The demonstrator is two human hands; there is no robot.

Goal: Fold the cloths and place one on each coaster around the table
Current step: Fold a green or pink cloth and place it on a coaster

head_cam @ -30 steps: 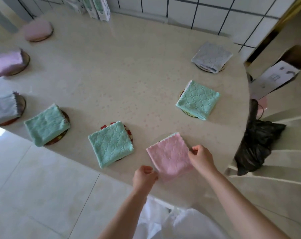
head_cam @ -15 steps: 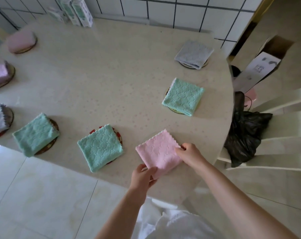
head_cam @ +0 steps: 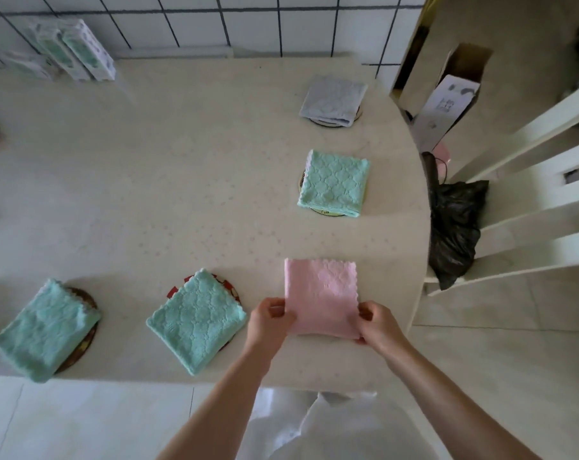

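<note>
A folded pink cloth [head_cam: 320, 293] lies near the front edge of the round table [head_cam: 181, 194]. My left hand [head_cam: 269, 318] pinches its near left corner and my right hand [head_cam: 376, 323] pinches its near right corner. No coaster shows under it. A folded green cloth [head_cam: 196, 322] covers a red-rimmed coaster [head_cam: 226, 283] to the left. Another green cloth [head_cam: 44, 330] sits on a dark coaster [head_cam: 85, 302] further left. A third green cloth [head_cam: 334, 182] and a grey cloth [head_cam: 333, 101] each rest on coasters along the right side.
Tissue packs [head_cam: 72, 53] lean against the tiled wall at the back left. A white chair [head_cam: 530, 200] with a black bag [head_cam: 454, 227] stands right of the table. An open cardboard box [head_cam: 447, 97] stands behind it. A pink item shows at the far left edge.
The pink cloth has been turned from a diagonal lie to square with the table edge. Both hands shifted to its near corners. The view swung right, so the far-left cloths dropped out of sight.
</note>
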